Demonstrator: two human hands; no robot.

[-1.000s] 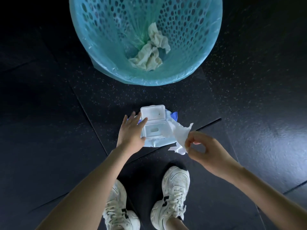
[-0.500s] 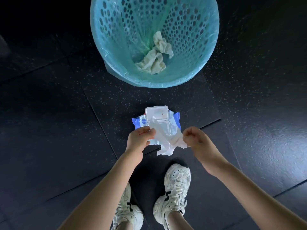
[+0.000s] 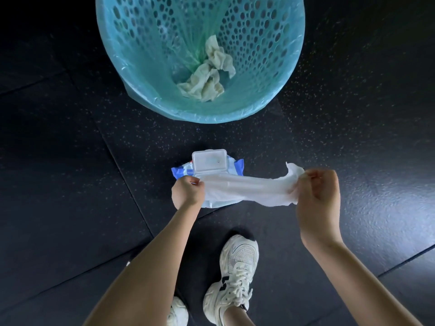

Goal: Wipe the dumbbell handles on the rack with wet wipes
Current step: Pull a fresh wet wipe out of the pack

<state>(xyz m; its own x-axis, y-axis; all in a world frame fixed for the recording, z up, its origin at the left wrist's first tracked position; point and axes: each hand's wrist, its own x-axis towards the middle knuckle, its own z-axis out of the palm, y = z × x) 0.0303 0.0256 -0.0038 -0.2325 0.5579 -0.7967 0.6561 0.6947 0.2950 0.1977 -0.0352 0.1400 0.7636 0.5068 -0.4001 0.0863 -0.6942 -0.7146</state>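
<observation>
A round turquoise wastebasket (image 3: 266,55) fills the upper centre of the frame, its wall pierced all over with round holes. A thin greenish plastic liner (image 3: 188,36) sits inside it, with its edge folded over the rim. At the bottom of the basket lie crumpled off-white wads (image 3: 209,76), touching one another. The basket stands on a black rubber floor (image 3: 70,161) flecked with pale specks and divided by thin seams between mats. At lower centre is a cream lace-up sneaker (image 3: 233,278) with black marks on its side. Just left of it, a second cream sneaker (image 3: 177,311) shows only in part at the bottom edge.
</observation>
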